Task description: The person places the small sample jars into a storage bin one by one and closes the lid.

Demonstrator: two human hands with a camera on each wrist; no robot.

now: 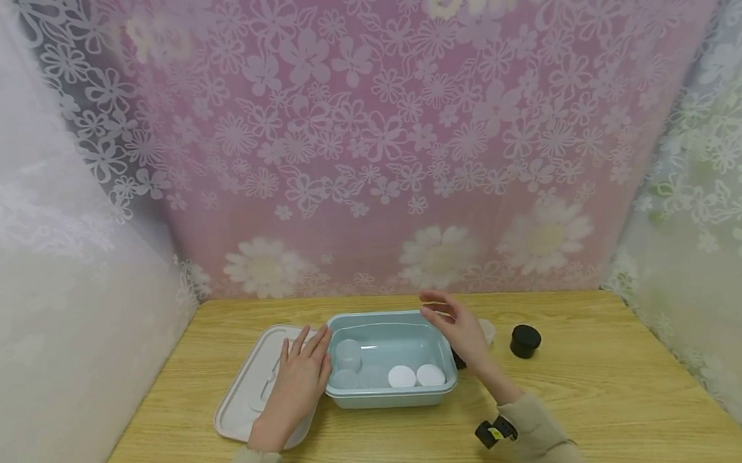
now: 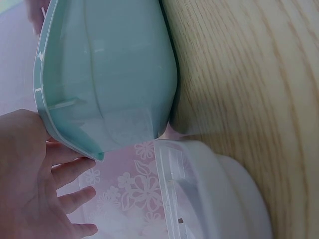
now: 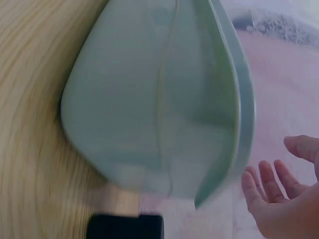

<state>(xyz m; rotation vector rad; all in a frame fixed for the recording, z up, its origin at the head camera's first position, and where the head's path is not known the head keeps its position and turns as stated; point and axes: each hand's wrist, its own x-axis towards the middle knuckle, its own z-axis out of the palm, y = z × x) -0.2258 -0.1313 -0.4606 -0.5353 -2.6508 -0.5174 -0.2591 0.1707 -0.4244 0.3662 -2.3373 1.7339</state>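
A light blue plastic box stands in the middle of the table. Two white round pieces lie at its front right, and several translucent round pieces lie at its left. My left hand rests at the box's left rim, fingers spread and straight; the left wrist view shows the fingers at the rim's corner. Over the right rim my right hand hovers with loosely bent fingers and holds nothing. In the right wrist view this hand is apart from the rim.
A pale lid lies left of the box, partly under my left forearm in the head view. A black round jar stands to the right. Partly hidden behind my right hand are a whitish round thing and a black thing.
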